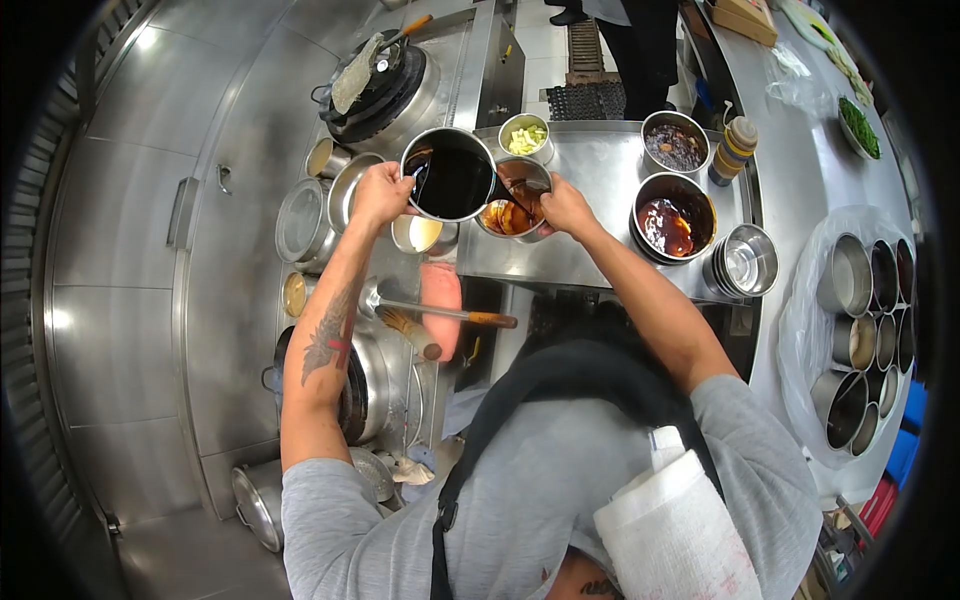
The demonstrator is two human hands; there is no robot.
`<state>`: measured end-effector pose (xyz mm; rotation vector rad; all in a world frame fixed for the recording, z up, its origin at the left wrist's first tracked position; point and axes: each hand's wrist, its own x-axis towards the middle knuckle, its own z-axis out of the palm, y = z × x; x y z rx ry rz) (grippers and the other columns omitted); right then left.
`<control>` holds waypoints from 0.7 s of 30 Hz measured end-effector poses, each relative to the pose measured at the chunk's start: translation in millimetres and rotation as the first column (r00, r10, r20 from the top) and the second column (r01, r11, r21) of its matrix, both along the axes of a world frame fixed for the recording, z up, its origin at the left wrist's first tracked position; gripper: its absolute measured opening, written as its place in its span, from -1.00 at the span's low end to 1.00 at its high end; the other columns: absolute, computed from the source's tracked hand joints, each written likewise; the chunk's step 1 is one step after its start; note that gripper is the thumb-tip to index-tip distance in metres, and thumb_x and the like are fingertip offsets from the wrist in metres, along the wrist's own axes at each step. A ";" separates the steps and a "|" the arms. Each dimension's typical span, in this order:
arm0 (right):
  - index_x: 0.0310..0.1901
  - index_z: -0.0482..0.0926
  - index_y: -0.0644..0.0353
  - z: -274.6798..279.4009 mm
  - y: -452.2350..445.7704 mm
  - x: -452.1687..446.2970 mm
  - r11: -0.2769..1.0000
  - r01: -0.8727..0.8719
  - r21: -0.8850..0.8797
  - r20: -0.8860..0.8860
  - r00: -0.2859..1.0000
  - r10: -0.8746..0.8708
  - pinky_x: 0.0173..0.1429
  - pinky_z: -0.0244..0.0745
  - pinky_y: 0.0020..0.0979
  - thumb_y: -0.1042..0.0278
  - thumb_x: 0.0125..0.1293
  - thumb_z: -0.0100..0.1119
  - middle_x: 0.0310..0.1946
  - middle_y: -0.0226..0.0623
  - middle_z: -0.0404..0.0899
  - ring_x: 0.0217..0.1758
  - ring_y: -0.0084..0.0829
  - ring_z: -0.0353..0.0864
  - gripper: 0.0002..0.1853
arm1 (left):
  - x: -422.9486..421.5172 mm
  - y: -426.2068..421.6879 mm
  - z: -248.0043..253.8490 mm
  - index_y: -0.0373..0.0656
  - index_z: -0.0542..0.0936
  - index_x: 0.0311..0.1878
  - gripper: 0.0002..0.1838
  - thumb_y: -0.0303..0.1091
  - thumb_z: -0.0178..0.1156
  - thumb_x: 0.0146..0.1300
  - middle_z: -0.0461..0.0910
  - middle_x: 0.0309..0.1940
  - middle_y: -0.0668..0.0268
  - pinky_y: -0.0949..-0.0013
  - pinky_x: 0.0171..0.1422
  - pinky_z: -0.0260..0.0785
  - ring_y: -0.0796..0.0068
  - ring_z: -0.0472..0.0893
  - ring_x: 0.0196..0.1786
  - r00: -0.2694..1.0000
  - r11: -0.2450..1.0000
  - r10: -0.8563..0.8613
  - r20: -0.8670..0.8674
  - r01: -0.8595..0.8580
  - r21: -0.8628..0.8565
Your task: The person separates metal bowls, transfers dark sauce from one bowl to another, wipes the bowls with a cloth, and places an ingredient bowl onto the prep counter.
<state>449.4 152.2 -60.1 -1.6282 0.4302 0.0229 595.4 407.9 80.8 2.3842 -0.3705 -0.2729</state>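
Observation:
My left hand [384,195] is closed on the rim of a round metal pot [407,180] of dark liquid, tilted toward the right. A dark stream runs from its lip into a second metal pot [541,180], which has reddish-brown sauce on its walls and bottom. My right hand [567,207] grips that second pot by its right side. Just behind the two pots stands a container of chopped pale-green pieces [525,138]. Below the dark-liquid pot is a container with creamy yellow contents [424,234].
To the right stand a pot of red-brown sauce [668,228], a pot of dark bits [675,145], a squeeze bottle [735,150] and stacked metal bowls [745,262]. A wok burner [385,90] sits at back left. A ladle [440,310] lies nearer me. Another person [645,60] stands at the back.

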 end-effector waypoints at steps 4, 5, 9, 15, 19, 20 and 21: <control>0.33 0.34 0.38 -5.2 -0.3 1.4 0.999 0.011 0.036 -0.012 1.000 -0.011 -0.28 0.72 -0.23 0.54 0.22 -0.14 -0.21 0.20 0.70 -0.55 -0.14 0.75 -0.43 | -5.0 -4.9 6.1 -0.27 0.48 -0.52 -0.78 -0.46 0.23 0.23 0.55 -0.60 0.31 0.38 -0.52 0.57 0.46 0.67 -0.57 1.000 1.000 0.009 -0.021 -0.009 -0.019; 0.30 0.36 0.38 -5.7 -0.3 1.1 0.999 0.014 0.043 -0.015 1.000 -0.013 -0.29 0.72 -0.22 0.54 0.22 -0.13 -0.21 0.20 0.69 -0.56 -0.14 0.75 -0.44 | -6.9 -6.3 7.5 -0.27 0.48 -0.52 -0.78 -0.46 0.23 0.23 0.55 -0.60 0.31 0.38 -0.52 0.57 0.46 0.67 -0.57 1.000 0.999 0.005 -0.025 -0.006 -0.032; 0.27 0.38 0.37 -3.1 -0.2 -1.3 0.997 0.012 0.076 -0.052 0.999 -0.008 -0.33 0.73 -0.25 0.54 0.24 -0.12 -0.18 0.18 0.69 -0.54 -0.16 0.76 -0.48 | -0.7 -2.7 2.3 -0.27 0.48 -0.52 -0.78 -0.46 0.22 0.22 0.54 -0.61 0.32 0.38 -0.51 0.56 0.46 0.67 -0.57 1.000 1.000 0.007 -0.029 -0.008 -0.024; 0.28 0.38 0.36 5.1 -0.3 -6.5 0.994 0.007 0.107 -0.079 0.997 0.002 -0.40 0.73 -0.31 0.53 0.27 -0.08 -0.10 0.14 0.68 -0.50 -0.21 0.77 -0.50 | -2.2 -5.6 3.4 -0.27 0.47 -0.53 -0.78 -0.46 0.21 0.20 0.53 -0.62 0.30 0.36 -0.49 0.54 0.47 0.67 -0.57 1.000 1.000 -0.002 -0.008 0.002 0.003; 0.30 0.35 0.37 -2.1 0.6 -5.1 0.995 0.023 0.096 -0.067 0.998 -0.017 -0.41 0.72 -0.30 0.54 0.27 -0.08 -0.12 0.12 0.69 -0.54 -0.22 0.76 -0.48 | -6.4 -11.0 8.1 -0.28 0.45 -0.54 -0.78 -0.45 0.20 0.20 0.55 -0.61 0.30 0.37 -0.49 0.56 0.45 0.68 -0.57 1.000 0.999 -0.017 0.016 0.016 0.038; 0.31 0.34 0.37 -5.6 0.9 -3.7 0.996 0.024 0.083 -0.068 0.997 -0.019 -0.40 0.72 -0.30 0.55 0.27 -0.08 -0.12 0.11 0.70 -0.55 -0.22 0.76 -0.47 | -7.9 -12.5 9.1 -0.28 0.44 -0.55 -0.78 -0.45 0.19 0.19 0.55 -0.61 0.29 0.37 -0.49 0.57 0.44 0.69 -0.57 1.000 0.999 -0.022 0.018 0.021 0.045; 0.31 0.34 0.37 -7.0 0.8 -2.6 0.996 0.025 0.084 -0.069 0.997 -0.019 -0.40 0.72 -0.30 0.55 0.27 -0.08 -0.12 0.11 0.70 -0.55 -0.22 0.76 -0.47 | -10.5 -14.9 11.1 -0.28 0.44 -0.55 -0.78 -0.45 0.19 0.19 0.55 -0.61 0.29 0.37 -0.49 0.57 0.44 0.69 -0.57 1.000 0.999 -0.023 0.018 0.022 0.046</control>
